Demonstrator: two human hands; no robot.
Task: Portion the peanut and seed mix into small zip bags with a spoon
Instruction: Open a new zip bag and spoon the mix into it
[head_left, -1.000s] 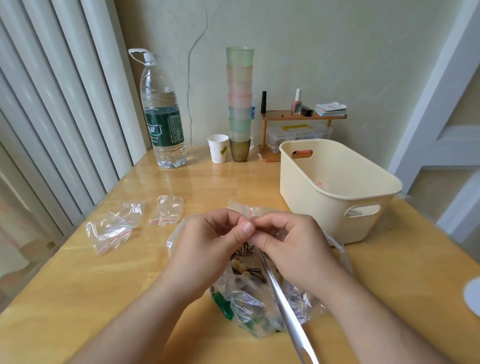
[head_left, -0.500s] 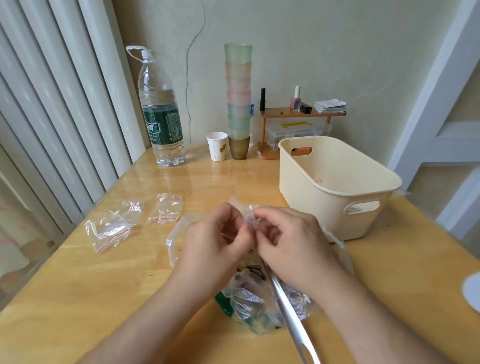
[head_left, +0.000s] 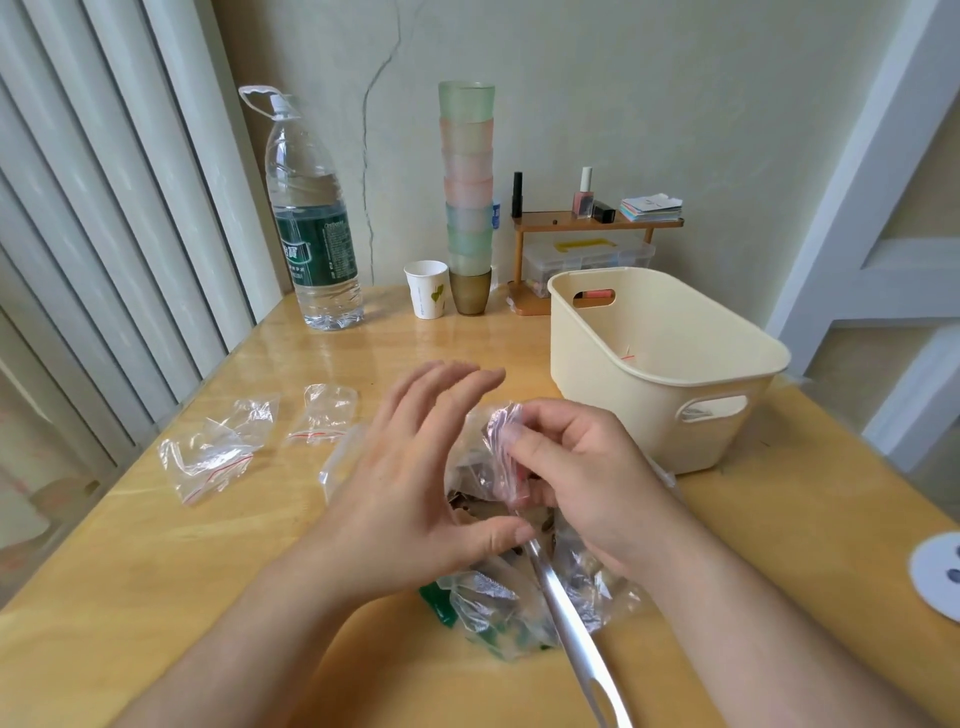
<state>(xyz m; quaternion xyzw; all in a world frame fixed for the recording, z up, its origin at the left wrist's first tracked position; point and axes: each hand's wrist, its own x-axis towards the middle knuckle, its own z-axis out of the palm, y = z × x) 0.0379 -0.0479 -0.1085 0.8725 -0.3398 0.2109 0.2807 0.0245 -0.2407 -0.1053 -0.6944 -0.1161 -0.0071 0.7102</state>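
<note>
Spoon (head_left: 566, 608) handle points toward camera; R hand (head_left: 582, 478) pinches small bag (head_left: 501, 441), L hand (head_left: 410, 483) spread, empty.

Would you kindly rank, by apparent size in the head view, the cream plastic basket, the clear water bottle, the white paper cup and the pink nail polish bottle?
1. Cream plastic basket, though it sits nearer the camera than the rest.
2. Clear water bottle.
3. White paper cup.
4. Pink nail polish bottle.

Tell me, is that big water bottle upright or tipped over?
Upright: the water bottle stands on its base on the table, cap on top.
</note>
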